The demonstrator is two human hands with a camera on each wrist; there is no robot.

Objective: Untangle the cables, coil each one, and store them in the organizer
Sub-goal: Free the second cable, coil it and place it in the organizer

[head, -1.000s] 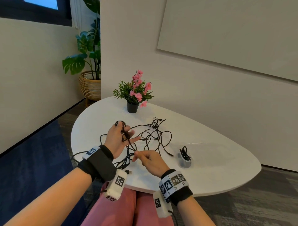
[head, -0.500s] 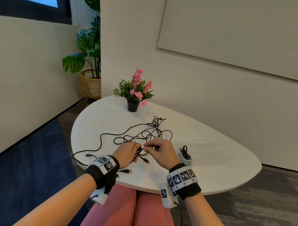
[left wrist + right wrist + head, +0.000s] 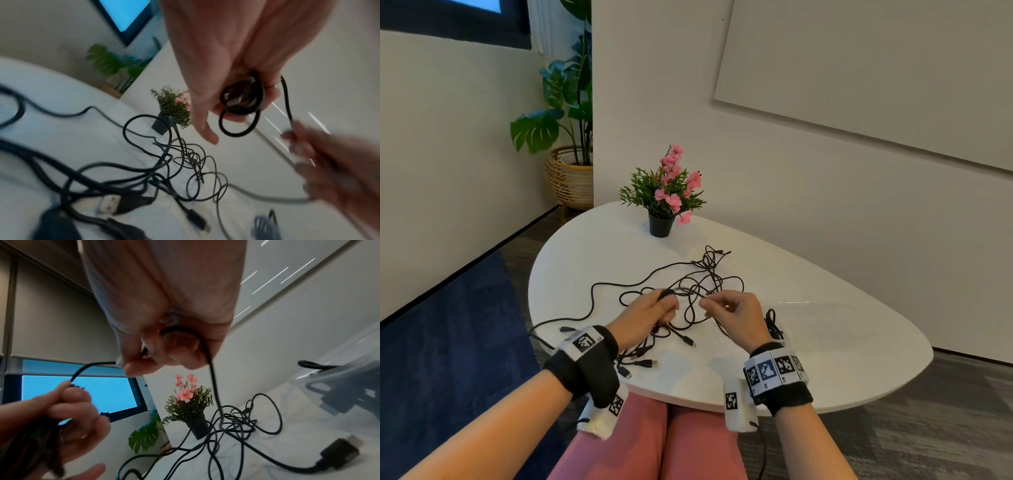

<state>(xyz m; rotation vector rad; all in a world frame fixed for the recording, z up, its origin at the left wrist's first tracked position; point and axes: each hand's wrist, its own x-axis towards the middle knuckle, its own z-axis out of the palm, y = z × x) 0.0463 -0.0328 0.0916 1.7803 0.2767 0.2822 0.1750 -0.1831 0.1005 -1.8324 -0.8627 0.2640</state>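
Note:
A tangle of black cables (image 3: 698,281) lies mid-table on the white table (image 3: 825,359). My left hand (image 3: 664,303) hovers just above the table and grips a small coil of black cable (image 3: 242,100) in its curled fingers. A short strand runs from that coil to my right hand (image 3: 709,305), which pinches the same cable (image 3: 211,369) between thumb and fingers. The cable drops from there into the tangle (image 3: 236,423). The clear organizer (image 3: 349,386) stands right of my right hand with a coiled cable (image 3: 772,320) inside.
A potted pink-flower plant (image 3: 661,222) stands at the table's far side. Loose plugs (image 3: 647,363) lie near the front edge by my left wrist; another black plug (image 3: 339,452) lies by the organizer. A wall runs behind the table.
Both hands came down from a raised position to the table, then moved slightly apart. The left hand keeps the small coil; the right now pinches the strand leading from it.

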